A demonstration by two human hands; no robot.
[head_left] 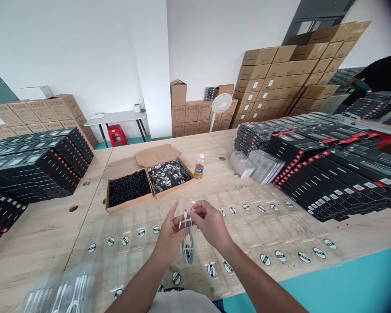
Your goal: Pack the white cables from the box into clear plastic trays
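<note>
In front of me my left hand [173, 232] grips a clear plastic sleeve holding a coiled white cable [189, 252]. The cable's plug end points up near the sleeve's top, and a round black-and-white label shows through its lower part. My right hand [209, 218] pinches at the upper right of the sleeve, thumb and forefinger together by the plug; whether it holds the plug or the plastic edge is too small to tell. Flat clear sleeves with round labels [265, 259] lie in rows on the wooden table [215, 143] around both hands.
Beyond my hands stand a carton of small black pieces [129, 190], a carton with patterned black-and-white packets [169, 175] and a bottle [199, 166]. Stacked black boxes rise at left [45, 169] and right [345, 174]. Bagged white cables [61, 295] lie at lower left. A person [378, 78] is at far right.
</note>
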